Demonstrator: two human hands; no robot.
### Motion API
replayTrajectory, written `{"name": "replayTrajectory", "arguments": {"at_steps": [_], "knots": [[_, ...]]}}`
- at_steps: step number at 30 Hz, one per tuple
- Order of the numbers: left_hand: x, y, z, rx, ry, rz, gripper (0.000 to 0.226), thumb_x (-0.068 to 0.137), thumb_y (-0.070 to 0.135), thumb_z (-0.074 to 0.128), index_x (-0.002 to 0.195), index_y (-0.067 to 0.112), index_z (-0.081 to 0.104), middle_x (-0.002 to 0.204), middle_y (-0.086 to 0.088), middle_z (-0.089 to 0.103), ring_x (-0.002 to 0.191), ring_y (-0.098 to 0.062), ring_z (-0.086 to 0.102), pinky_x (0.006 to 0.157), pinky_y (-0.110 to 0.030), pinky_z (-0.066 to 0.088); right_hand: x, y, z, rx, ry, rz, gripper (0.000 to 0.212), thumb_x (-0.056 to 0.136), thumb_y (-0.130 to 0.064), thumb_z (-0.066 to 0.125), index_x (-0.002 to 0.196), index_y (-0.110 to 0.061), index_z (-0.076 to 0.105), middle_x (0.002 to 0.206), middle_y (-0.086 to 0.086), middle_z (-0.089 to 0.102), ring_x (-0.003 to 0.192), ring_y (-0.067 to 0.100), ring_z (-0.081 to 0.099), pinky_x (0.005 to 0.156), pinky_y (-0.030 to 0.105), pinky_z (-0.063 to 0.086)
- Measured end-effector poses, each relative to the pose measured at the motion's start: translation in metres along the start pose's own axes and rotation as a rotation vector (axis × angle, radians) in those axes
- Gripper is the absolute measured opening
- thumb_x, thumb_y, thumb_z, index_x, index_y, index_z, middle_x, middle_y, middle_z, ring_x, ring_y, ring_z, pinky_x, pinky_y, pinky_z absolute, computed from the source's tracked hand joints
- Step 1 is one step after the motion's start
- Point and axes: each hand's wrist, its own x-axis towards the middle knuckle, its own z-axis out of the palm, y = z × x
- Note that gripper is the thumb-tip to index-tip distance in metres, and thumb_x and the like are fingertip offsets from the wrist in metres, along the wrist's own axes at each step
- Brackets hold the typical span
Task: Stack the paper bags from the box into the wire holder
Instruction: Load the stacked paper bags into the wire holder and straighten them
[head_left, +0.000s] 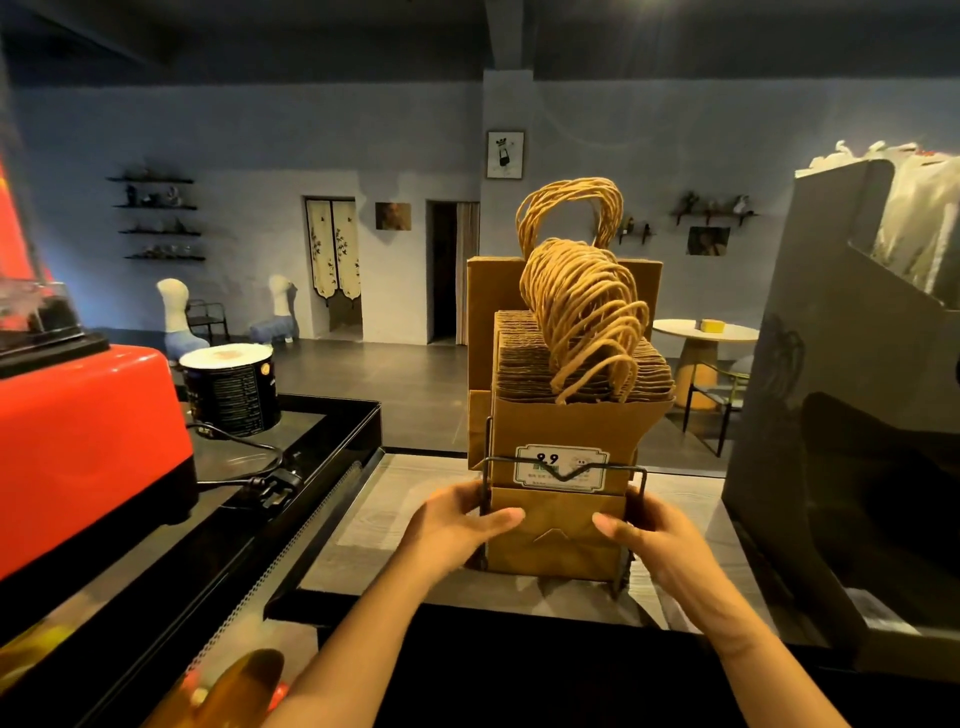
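Kraft paper bags (561, 426) stand upright in the wire holder (643, 480) on the bench (384, 499); our left hand (457, 519) and right hand (649, 525) each grip the holder's sides, thumbs on the front bag.

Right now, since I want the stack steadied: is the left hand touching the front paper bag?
Touching. The head view shows the left hand with one digit lying on the front paper bag in the wire holder, no gap.

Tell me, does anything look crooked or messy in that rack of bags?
Slightly. The front paper bags' twisted handles flop forward in a loose fan, while the taller bags' handles behind stand upright. The wire holder itself looks straight.
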Motion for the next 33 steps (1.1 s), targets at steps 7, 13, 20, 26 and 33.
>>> {"name": "replayTrajectory", "arguments": {"at_steps": [7, 13, 20, 26, 33], "knots": [[-0.004, -0.010, 0.018, -0.291, 0.002, 0.218, 0.060, 0.080, 0.027, 0.072, 0.132, 0.036, 0.044, 0.115, 0.020, 0.060, 0.104, 0.000, 0.056, 0.076, -0.015, 0.053, -0.003, -0.004, 0.013, 0.223, -0.017, 0.046, 0.055, 0.068, -0.015, 0.073, 0.118, -0.023, 0.050, 0.107, 0.002, 0.064, 0.093, 0.020, 0.061, 0.066, 0.029, 0.049], [0.002, -0.018, 0.027, -0.351, 0.035, 0.218, 0.052, 0.083, 0.027, 0.071, 0.130, 0.033, 0.052, 0.113, 0.014, 0.066, 0.107, -0.005, 0.061, 0.092, -0.028, 0.052, -0.003, -0.009, 0.006, 0.138, -0.038, 0.049, 0.027, 0.082, -0.014, 0.065, 0.107, -0.021, 0.058, 0.102, 0.000, 0.068, 0.089, 0.014, 0.064, 0.059, 0.019, 0.052], [-0.003, -0.013, 0.016, -0.149, 0.080, 0.139, 0.029, 0.085, 0.038, 0.064, 0.112, 0.027, 0.061, 0.088, 0.020, 0.063, 0.079, 0.007, 0.057, 0.064, -0.011, 0.045, -0.006, -0.015, 0.004, -0.104, -0.035, -0.018, 0.011, 0.085, -0.023, 0.063, 0.093, -0.030, 0.060, 0.097, -0.007, 0.067, 0.086, 0.003, 0.061, 0.058, 0.012, 0.049], [0.016, -0.007, 0.010, -0.380, 0.166, 0.135, 0.055, 0.089, 0.053, 0.047, 0.137, 0.028, 0.045, 0.137, 0.007, 0.049, 0.127, -0.016, 0.045, 0.103, -0.031, 0.036, -0.007, -0.011, 0.000, 0.010, 0.169, -0.224, 0.042, 0.090, -0.027, 0.056, 0.131, -0.021, 0.049, 0.117, -0.005, 0.057, 0.111, 0.013, 0.051, 0.087, 0.022, 0.040], [0.029, -0.005, 0.008, -0.571, 0.080, 0.130, 0.050, 0.095, 0.053, 0.030, 0.116, 0.020, 0.062, 0.115, 0.003, 0.065, 0.110, -0.012, 0.057, 0.106, -0.029, 0.033, 0.008, -0.010, -0.001, 0.098, -0.006, -0.076, 0.050, 0.089, -0.027, 0.053, 0.137, -0.024, 0.040, 0.109, -0.010, 0.056, 0.110, 0.014, 0.044, 0.091, 0.027, 0.034]]}}
